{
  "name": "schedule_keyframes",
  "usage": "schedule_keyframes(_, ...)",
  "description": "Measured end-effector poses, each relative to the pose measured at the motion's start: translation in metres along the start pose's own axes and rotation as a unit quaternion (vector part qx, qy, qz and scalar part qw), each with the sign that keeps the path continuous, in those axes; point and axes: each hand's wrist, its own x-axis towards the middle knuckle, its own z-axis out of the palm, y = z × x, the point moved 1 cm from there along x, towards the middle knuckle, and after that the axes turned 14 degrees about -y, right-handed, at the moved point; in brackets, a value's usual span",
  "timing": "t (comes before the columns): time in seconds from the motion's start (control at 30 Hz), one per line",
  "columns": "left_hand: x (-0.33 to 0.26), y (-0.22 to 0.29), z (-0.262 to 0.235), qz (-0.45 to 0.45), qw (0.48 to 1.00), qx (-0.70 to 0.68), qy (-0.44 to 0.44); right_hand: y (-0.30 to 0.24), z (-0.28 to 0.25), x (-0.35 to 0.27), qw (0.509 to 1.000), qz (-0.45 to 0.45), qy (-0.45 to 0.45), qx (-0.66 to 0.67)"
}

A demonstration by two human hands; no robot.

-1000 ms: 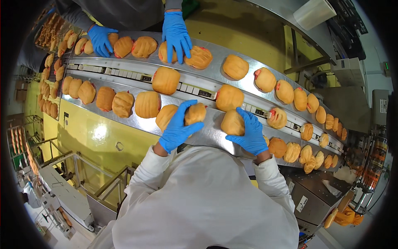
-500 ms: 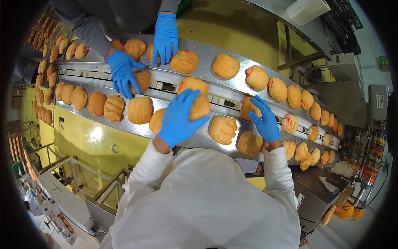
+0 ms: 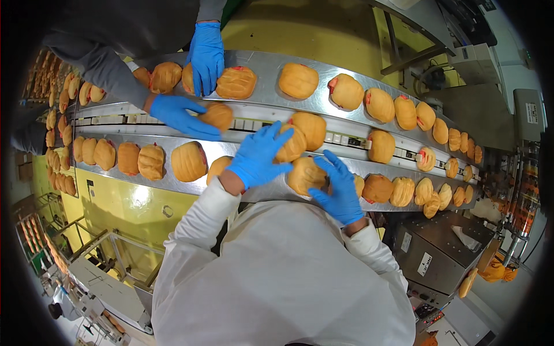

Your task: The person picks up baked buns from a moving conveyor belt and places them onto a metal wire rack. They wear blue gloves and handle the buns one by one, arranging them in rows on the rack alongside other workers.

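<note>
Blue gloves cover both my hands. My left hand [image 3: 261,154] curves its fingers round a golden filled bun [image 3: 293,145] at the near edge of the conveyor channel. That bun overlaps another bun [image 3: 310,128] lying in the channel. Just below, a bun [image 3: 304,175] sits on the near metal ledge. My right hand [image 3: 339,193] reaches its right edge, thumb and fingers spread to either side; a firm grip does not show. Partly behind the right hand is another bun [image 3: 358,184].
Rows of buns with red filling line the far ledge [image 3: 265,60] and near ledge. Channel buns [image 3: 381,146] continue rightward. Across the line, a co-worker's gloved hand [image 3: 183,116] touches a bun [image 3: 217,117]; their other hand [image 3: 206,57] rests by far buns. A dark metal machine [image 3: 441,254] stands right.
My right hand has left a bun in the channel and come left and nearer, to a ledge bun. My left hand shifted right with its bun. The co-worker's channel bun moved right.
</note>
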Motion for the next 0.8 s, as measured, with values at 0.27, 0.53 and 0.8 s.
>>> schedule_keyframes(0.27,0.032,0.023,0.038,-0.059,0.994,0.09,-0.003,-0.011,0.032,0.007,0.976,0.014,-0.093,-0.199)
schedule_keyframes(0.53,-0.004,0.035,-0.014,-0.054,0.992,-0.087,0.079,-0.008,0.01,0.023,0.994,0.003,-0.094,-0.049)
schedule_keyframes(0.8,-0.097,-0.009,-0.038,-0.077,0.901,-0.352,0.24,-0.048,0.016,0.092,0.972,0.012,0.031,0.234)
